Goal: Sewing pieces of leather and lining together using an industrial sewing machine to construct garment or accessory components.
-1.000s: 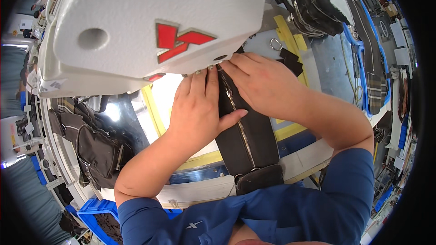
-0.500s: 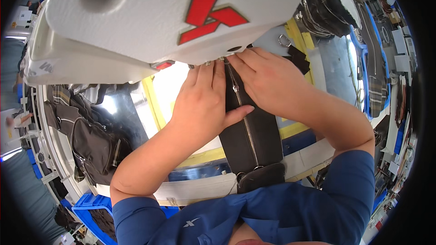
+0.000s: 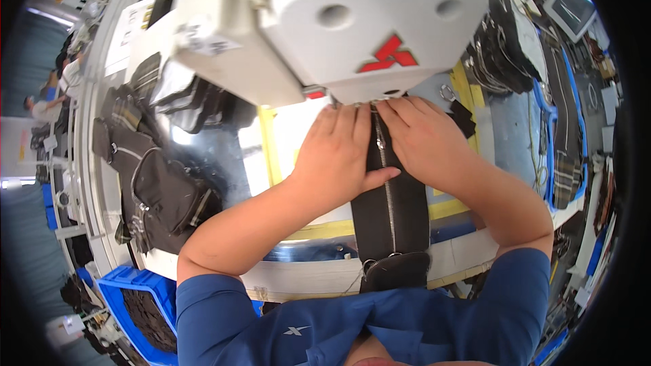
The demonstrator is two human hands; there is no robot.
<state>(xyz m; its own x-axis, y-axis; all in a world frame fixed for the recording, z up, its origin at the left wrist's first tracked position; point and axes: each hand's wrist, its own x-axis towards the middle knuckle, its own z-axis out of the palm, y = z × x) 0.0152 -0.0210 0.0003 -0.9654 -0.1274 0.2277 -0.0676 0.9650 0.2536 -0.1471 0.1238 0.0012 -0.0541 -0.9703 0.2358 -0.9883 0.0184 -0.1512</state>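
A long black fabric piece [image 3: 371,211] with a silver metal zipper [image 3: 388,200] runs lengthwise from the table edge to the sewing machine head [image 3: 319,61]. My left hand [image 3: 337,152] lies flat along its left side, fingers stretched forward and thumb reaching across toward the zipper. On the other side, my right hand [image 3: 427,139] rests flat with its fingers extended. The zipper slider [image 3: 381,144] shows between both hands. Fingertips of both hands reach the underside of the machine head, which hides the needle area. A rounded black end [image 3: 396,271] of the piece hangs near my body.
Dark bags with plaid trim [image 3: 159,186] lie at the left. More dark zippered pieces [image 3: 498,44] are stacked at the back right. A blue bin [image 3: 139,278] of dark pieces stands lower left. Yellow tape [image 3: 271,152] marks the work surface. Another blue tray [image 3: 582,183] sits far right.
The whole view has shifted, so the machine head appears smaller and more of the table shows. Both hands stay flat on the black piece, in nearly the same place along the zipper.
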